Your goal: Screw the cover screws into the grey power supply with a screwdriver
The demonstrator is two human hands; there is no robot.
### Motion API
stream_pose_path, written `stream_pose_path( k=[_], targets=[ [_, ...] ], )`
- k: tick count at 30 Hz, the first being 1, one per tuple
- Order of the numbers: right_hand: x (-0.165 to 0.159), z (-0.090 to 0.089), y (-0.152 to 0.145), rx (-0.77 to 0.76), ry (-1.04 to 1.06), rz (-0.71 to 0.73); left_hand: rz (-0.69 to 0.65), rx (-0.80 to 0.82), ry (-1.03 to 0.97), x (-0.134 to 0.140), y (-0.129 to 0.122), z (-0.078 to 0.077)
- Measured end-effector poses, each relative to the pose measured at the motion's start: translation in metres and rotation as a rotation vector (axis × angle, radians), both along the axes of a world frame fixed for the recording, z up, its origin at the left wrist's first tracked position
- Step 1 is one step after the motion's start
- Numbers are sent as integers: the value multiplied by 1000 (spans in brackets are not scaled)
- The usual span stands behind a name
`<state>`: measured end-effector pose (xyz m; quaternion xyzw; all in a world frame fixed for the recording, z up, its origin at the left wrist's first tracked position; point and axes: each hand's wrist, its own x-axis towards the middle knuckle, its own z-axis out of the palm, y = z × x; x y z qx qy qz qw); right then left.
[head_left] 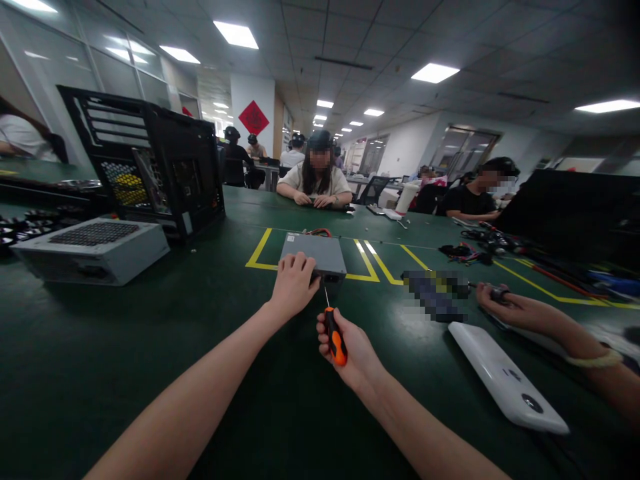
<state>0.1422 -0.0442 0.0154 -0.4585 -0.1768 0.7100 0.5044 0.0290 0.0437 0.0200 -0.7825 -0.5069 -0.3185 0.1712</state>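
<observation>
A grey computer power supply [327, 250] lies on the green table, inside a yellow tape outline. My left hand [295, 283] grips its near left corner, fingers curled over the top and thumb by the front face. Wrapped in my right hand [350, 343] is a screwdriver [336, 337] with an orange and black handle. Its thin shaft points up and away toward the power supply's near face, by the socket. Whether the tip touches a screw is too small to tell.
At left stand a second power supply [95, 250] and a black computer case [150, 160]. A white device [507, 377] lies at right, near another person's hand [500, 303] holding a tool. Cables [467, 253] lie beyond; a person [317, 177] sits opposite.
</observation>
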Motion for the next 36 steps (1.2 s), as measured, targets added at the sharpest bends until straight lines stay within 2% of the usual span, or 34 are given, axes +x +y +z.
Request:
stream_pose_path(
  k=[7, 13, 20, 27, 33, 36],
  targets=[
    [-1, 2, -2, 40, -12, -57, 2, -3, -9, 0, -2, 2],
    [-4, 3, -1, -5, -33, 12, -10, -1, -14, 0, -1, 1],
    [-4, 1, -1, 35, -31, -70, 0, -8, -11, 0, -1, 1],
    [-4, 2, -2, -2, -33, -3, -5, -3, -11, 0, -2, 2],
    [-4, 3, -2, 49, -24, -78, -1, -3, -15, 0, -2, 2],
    [-4, 3, -3, 11, -8, -22, -9, -6, -24, 0, -2, 2]
  ],
)
